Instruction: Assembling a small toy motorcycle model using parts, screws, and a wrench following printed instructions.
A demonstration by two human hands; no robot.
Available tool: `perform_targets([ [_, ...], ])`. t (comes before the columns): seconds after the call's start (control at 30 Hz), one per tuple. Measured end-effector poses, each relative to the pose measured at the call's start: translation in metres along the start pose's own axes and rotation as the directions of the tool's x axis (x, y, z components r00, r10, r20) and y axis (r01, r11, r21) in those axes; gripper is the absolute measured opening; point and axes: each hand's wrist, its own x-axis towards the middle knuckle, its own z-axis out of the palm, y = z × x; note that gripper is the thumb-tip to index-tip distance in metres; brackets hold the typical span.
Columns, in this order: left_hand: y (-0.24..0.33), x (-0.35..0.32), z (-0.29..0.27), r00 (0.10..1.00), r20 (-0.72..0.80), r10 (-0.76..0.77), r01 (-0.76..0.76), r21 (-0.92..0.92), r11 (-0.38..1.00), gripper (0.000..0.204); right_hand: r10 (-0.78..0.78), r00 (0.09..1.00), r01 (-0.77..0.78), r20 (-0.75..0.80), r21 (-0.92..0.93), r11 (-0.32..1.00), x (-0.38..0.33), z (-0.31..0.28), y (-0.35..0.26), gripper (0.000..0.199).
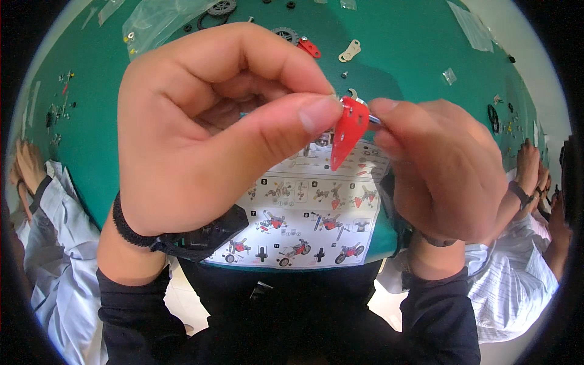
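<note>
Between the thumb and index finger of my left hand (207, 131) is a red pointed plate with holes (348, 132), its tip hanging down. My right hand (444, 167) pinches a thin metal rod-like tool (375, 120), whose end meets the plate's right side; its kind is hidden by the fingers. A pale curved piece (353, 94) shows just above the plate. Inside the left hand's curled fingers, a bit of something blue (243, 114) peeks out. Beneath both hands lies a printed instruction sheet (304, 210) with pictures of a toy motorcycle.
Farther off on the green table (407, 36) lie a cream link piece (350, 51), a red link piece (309, 47), a small screw (344, 75), a black wheel (222, 7) and a clear plastic bag (152, 27). Other people's hands rest at left (29, 164) and right (527, 165).
</note>
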Motion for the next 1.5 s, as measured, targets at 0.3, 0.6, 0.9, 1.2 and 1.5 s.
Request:
perform_targets([
  [0.3, -0.008, 0.004, 0.002, 0.989, -0.015, -0.144, 0.140, -0.156, 0.978, 0.019, -0.094, 0.995, 0.095, 0.013, -0.031, 0.995, -0.003, 0.003, 0.009, 0.023],
  [0.6, -0.009, 0.003, 0.000, 0.994, -0.013, -0.112, 0.111, -0.055, 0.992, 0.021, 0.096, 0.987, -0.096, 0.128, -0.012, 0.995, -0.002, 0.005, -0.001, 0.020],
  [0.9, -0.004, 0.002, 0.001, 0.949, 0.021, -0.315, 0.313, -0.197, 0.929, 0.015, 0.136, 0.939, -0.110, 0.314, -0.100, 0.989, -0.004, 0.004, -0.005, 0.018],
  [1.2, -0.001, 0.005, -0.002, 0.945, 0.074, -0.317, 0.325, -0.145, 0.935, 0.010, 0.184, 0.911, -0.188, 0.370, -0.025, 0.982, -0.002, 0.001, -0.007, 0.018],
  [1.5, -0.001, 0.002, 0.000, 0.980, 0.055, -0.193, 0.198, -0.105, 0.975, 0.010, 0.308, 0.849, -0.402, 0.428, 0.147, 0.904, 0.001, 0.000, -0.011, 0.028],
])
